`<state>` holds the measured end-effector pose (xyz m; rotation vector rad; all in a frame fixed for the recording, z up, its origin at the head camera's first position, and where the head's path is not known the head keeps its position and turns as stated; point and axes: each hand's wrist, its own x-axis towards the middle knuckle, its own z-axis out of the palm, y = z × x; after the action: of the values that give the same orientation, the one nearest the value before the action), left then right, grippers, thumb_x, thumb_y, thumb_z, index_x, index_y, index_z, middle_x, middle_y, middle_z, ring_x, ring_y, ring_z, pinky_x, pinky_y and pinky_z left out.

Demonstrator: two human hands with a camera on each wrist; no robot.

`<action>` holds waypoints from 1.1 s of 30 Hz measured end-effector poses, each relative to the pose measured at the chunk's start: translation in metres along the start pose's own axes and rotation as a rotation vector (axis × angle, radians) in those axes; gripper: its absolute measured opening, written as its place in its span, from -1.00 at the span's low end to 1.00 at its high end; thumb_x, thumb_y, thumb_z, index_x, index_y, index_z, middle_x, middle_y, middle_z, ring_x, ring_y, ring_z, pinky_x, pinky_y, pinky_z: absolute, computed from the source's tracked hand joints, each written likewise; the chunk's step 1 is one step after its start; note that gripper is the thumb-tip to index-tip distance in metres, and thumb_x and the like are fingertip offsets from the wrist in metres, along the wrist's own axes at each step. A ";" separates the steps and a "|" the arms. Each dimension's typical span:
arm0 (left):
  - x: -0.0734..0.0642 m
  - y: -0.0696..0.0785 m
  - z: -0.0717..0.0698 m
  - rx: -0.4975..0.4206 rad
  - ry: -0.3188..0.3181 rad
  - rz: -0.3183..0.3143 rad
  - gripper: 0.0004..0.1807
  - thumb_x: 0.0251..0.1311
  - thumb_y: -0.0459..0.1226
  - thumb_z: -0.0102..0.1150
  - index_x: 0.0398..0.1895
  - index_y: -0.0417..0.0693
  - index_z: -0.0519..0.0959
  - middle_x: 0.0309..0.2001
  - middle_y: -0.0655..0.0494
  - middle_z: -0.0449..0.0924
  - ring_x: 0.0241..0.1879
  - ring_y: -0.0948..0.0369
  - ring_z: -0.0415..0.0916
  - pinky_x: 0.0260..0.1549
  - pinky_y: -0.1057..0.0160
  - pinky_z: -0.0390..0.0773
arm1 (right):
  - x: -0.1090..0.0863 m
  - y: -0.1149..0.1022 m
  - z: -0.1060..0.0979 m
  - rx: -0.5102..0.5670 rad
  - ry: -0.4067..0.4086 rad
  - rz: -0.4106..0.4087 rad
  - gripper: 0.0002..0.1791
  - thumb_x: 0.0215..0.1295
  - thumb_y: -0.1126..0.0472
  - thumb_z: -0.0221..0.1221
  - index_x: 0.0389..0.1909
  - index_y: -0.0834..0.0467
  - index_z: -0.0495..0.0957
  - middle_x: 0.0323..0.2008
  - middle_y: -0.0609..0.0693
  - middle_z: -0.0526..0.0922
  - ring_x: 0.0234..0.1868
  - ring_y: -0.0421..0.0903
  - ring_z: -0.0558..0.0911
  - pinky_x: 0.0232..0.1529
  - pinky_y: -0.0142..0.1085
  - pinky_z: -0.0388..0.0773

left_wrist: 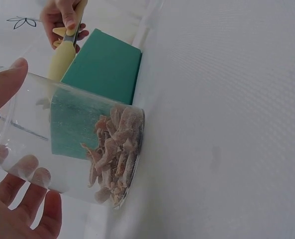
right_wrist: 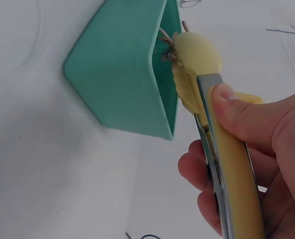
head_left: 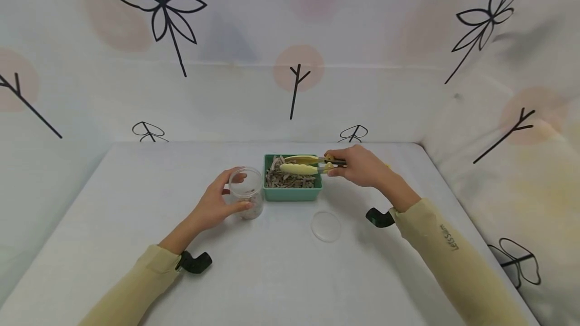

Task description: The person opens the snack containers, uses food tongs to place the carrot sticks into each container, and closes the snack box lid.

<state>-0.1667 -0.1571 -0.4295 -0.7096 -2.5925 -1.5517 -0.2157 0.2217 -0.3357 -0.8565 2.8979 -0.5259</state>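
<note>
A clear plastic jar (head_left: 246,197) stands uncapped on the table, and my left hand (head_left: 222,202) grips it around its side. Brownish dried strips (left_wrist: 115,149) fill its lower part. Right beside the jar is a green rectangular box (head_left: 293,194) holding a heap of similar dried strips (head_left: 287,179). My right hand (head_left: 358,165) holds yellow-and-metal tongs (right_wrist: 227,164), thumb on one arm and fingers around the other. The tongs' yellow tips lie over the box opening, and in the right wrist view some strips are caught between them.
A clear round lid (head_left: 326,226) lies flat on the white table (head_left: 281,265), in front of the box. Behind the table hangs a pale cloth (head_left: 235,104) printed with black plant drawings. Each wrist wears a black device, the left one (head_left: 195,263) close to the tabletop.
</note>
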 end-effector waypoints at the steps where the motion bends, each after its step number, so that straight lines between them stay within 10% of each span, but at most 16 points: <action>1: 0.000 0.000 0.000 0.001 0.000 -0.001 -0.06 0.05 -0.17 0.53 0.48 0.06 0.22 0.30 0.02 0.41 0.27 0.06 0.34 0.06 -0.07 0.49 | 0.000 0.001 0.000 0.011 0.004 -0.008 -0.52 0.27 0.12 0.37 0.17 0.19 0.58 -0.24 -0.06 0.69 -0.41 -0.17 0.52 -0.38 -0.23 0.46; 33: 0.001 -0.003 0.000 -0.015 -0.009 0.011 -0.07 0.07 -0.20 0.52 0.48 0.07 0.21 0.30 -0.02 0.40 0.28 0.04 0.33 0.06 -0.08 0.49 | -0.005 0.006 -0.009 0.146 0.029 -0.012 -0.61 0.29 0.20 0.34 0.11 0.21 0.59 -0.25 -0.04 0.70 -0.40 -0.12 0.52 -0.34 -0.20 0.47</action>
<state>-0.1690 -0.1573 -0.4315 -0.7329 -2.5814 -1.5702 -0.2156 0.2317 -0.3296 -0.8519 2.8386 -0.7471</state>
